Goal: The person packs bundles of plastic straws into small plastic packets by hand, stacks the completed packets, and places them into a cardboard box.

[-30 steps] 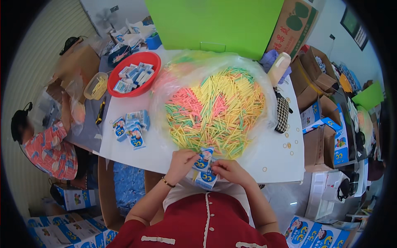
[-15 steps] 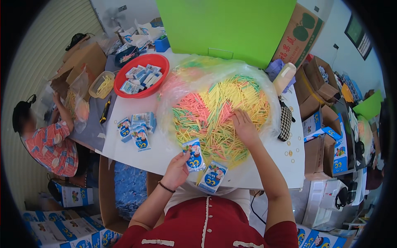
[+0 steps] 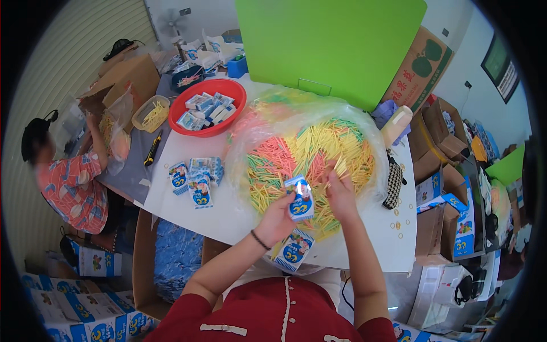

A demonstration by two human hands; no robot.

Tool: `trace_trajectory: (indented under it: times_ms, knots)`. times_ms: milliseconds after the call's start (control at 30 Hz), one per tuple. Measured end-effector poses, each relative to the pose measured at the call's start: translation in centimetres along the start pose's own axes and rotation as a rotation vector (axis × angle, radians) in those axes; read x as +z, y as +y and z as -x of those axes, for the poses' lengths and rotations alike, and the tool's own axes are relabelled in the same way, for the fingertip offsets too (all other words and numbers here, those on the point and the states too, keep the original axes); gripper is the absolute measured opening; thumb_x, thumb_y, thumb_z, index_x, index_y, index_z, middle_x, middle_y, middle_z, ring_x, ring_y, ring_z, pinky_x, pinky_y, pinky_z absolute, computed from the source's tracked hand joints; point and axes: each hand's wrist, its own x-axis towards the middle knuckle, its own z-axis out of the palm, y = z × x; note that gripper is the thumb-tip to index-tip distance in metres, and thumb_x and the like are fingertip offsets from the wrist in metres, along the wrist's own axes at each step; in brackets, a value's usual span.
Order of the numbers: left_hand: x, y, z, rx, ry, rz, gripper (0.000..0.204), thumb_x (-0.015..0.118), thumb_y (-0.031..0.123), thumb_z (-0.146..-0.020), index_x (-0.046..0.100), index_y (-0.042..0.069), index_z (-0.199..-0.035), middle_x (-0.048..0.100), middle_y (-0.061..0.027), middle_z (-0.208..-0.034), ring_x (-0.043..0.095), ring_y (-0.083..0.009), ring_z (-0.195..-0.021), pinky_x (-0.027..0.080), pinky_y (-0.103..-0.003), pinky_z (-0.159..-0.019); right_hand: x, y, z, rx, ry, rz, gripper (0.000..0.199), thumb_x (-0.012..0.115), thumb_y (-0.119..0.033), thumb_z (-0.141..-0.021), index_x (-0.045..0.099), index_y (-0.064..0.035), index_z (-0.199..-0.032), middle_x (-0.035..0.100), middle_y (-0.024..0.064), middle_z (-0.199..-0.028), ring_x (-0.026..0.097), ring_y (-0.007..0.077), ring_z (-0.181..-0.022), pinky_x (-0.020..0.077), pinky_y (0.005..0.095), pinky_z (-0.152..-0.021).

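Note:
In my left hand [image 3: 276, 221] I hold a small blue-and-white packet [image 3: 301, 198] upright, thumb across its side. Beside it, my right hand [image 3: 341, 196] pinches a small bunch of thin yellow sticks [image 3: 341, 166] above the heap. The heap of pink, yellow and green sticks [image 3: 336, 137] fills a wide-open clear plastic bag [image 3: 369, 134] on the white table. A second packet [image 3: 295, 249] of the same kind lies at the near edge of the bag, just below my left hand.
Several packets [image 3: 200, 191] lie at the left, below a red basin [image 3: 241, 108] of packets. A utility knife [image 3: 152, 149] and a co-worker [image 3: 74, 194] are further left. A patterned pouch [image 3: 393, 185] and rubber bands [image 3: 398, 225] lie right; a green board [image 3: 330, 45] stands behind.
My right hand has lifted off the heap with a bunch of yellow sticks. My left hand has brought its packet up and to the right, close to it. The view has shifted slightly.

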Motion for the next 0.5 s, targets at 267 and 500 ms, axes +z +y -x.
trace_trajectory:
  times_ms: [267, 500]
  knots:
    - [-1.2, -2.9, -1.4, 0.020, 0.151, 0.061, 0.028, 0.045, 0.021, -0.100, 0.050, 0.006, -0.123, 0.063, -0.0063, -0.111, 0.061, -0.0196, -0.104, 0.048, -0.037, -0.093, 2.8, 1.9, 2.7, 0.108, -0.054, -0.066, 0.023, 0.049, -0.015, -0.099, 0.053, -0.0048, -0.119, 0.061, 0.0017, -0.096, 0.059, 0.0094, -0.084, 0.0480, 0.0252, -0.076]
    - [-0.3, -0.9, -1.2, 0.176, 0.178, -0.294, 0.023, 0.046, 0.018, -0.100, 0.051, 0.008, -0.120, 0.063, -0.0058, -0.111, 0.063, -0.0185, -0.100, 0.051, -0.035, -0.088, 0.1, 2.3, 0.8, 0.096, 0.053, -0.064, 0.020, 0.050, -0.015, -0.098, 0.058, -0.0032, -0.112, 0.064, 0.0042, -0.102, 0.059, 0.0113, -0.090, 0.0479, 0.0269, -0.083]
